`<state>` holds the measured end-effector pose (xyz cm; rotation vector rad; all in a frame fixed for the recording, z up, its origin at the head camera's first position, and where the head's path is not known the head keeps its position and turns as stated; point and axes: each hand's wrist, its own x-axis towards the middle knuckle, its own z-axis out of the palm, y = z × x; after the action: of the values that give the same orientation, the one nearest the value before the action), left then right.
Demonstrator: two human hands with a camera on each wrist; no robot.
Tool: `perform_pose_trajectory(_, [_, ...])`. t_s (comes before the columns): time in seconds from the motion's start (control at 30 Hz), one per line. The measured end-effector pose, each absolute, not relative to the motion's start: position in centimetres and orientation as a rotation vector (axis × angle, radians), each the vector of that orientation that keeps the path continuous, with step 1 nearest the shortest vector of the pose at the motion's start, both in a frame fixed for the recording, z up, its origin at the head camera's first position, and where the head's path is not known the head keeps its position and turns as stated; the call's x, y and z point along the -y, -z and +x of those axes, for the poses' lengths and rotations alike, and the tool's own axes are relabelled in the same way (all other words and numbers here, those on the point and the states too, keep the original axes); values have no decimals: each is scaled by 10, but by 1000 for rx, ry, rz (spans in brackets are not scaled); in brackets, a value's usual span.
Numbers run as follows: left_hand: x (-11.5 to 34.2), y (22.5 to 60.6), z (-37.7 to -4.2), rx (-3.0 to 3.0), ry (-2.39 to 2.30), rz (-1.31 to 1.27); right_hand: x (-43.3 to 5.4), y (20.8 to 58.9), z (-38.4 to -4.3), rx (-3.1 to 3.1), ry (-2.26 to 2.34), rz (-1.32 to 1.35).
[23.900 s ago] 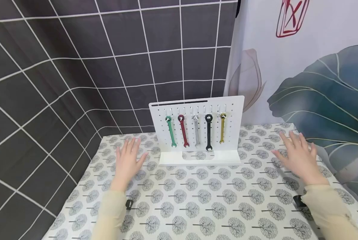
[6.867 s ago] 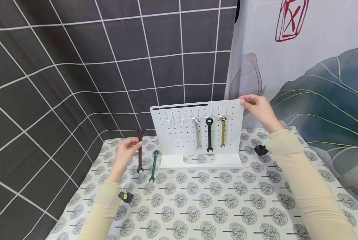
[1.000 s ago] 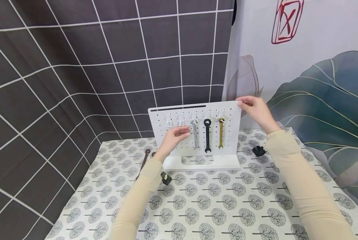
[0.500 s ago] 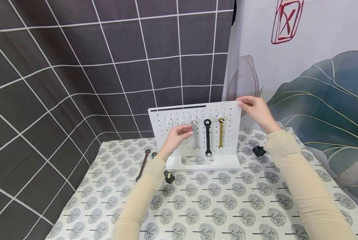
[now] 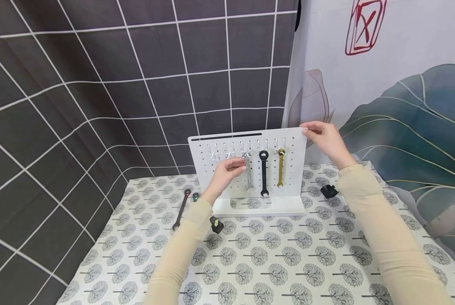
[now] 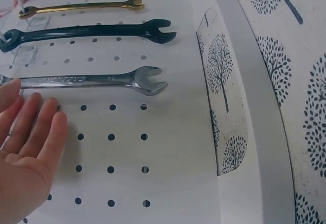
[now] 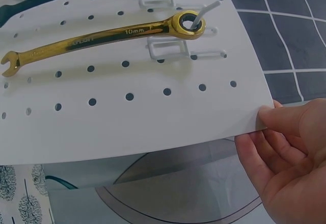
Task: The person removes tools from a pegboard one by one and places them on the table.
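A silver combination wrench (image 5: pixel 249 176) hangs on the white pegboard (image 5: pixel 295 169). My left hand (image 5: pixel 223 176) pinches its shank just below the ring end; in the left wrist view the thumb (image 6: pixel 9 92) overlaps the shank and the other fingers lie beside it. With thumb and fingers my right hand (image 5: pixel 326 140) grips the pegboard's upper right corner, clearer in the right wrist view. Right of the silver one hang a black wrench (image 5: pixel 264 173) and a gold wrench (image 5: pixel 281 167), marked 10mm (image 7: pixel 102 39).
A dark red wrench (image 5: pixel 181 209) lies on the tree-print tablecloth (image 5: pixel 273 258) left of the board. Beside it shows the ring end of a green wrench (image 5: pixel 195 196), the rest hidden by my left arm. Two bare hooks (image 5: pixel 214 156) are at the board's left.
Over the last second my left hand moved slightly right to the silver wrench. Since the older frames, the red and green wrenches have gone from hooks to table. My right hand stays on the corner.
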<state>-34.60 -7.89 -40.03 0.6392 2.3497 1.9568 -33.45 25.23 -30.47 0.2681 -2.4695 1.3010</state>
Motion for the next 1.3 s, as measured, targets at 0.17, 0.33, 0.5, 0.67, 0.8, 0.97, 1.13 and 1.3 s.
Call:
perform_pose_trajectory(0.17, [75, 401, -343, -2389, -1922, 621, -252, 304, -334, 2471, -1294, 270])
perform_pose_trajectory(0.33, [70, 404, -344, -2416, -1907, 603, -252, 304, -334, 2471, -1295, 272])
perform_pose_trajectory(0.5, [66, 407, -344, -2417, -1914, 608, -251, 304, -334, 2474, -1299, 270])
perform_pose_trajectory(0.67, [61, 408, -342, -2427, -1944, 608, -251, 303, -334, 2477, -1309, 272])
perform_pose_trajectory(0.8, [59, 409, -341, -2438, -1963, 615, -251, 303, -333, 2474, -1308, 270])
perform_pose_trajectory(0.97, [59, 411, -342, -2435, -1988, 597, -251, 303, -334, 2472, -1306, 267])
perform_pose_trajectory(1.13, [58, 411, -341, -2445, -1997, 598, -252, 302, -335, 2464, -1296, 265])
perform_pose_trajectory(1.3, [58, 409, -337, -2452, -1999, 582, -251, 303, -334, 2469, -1312, 256])
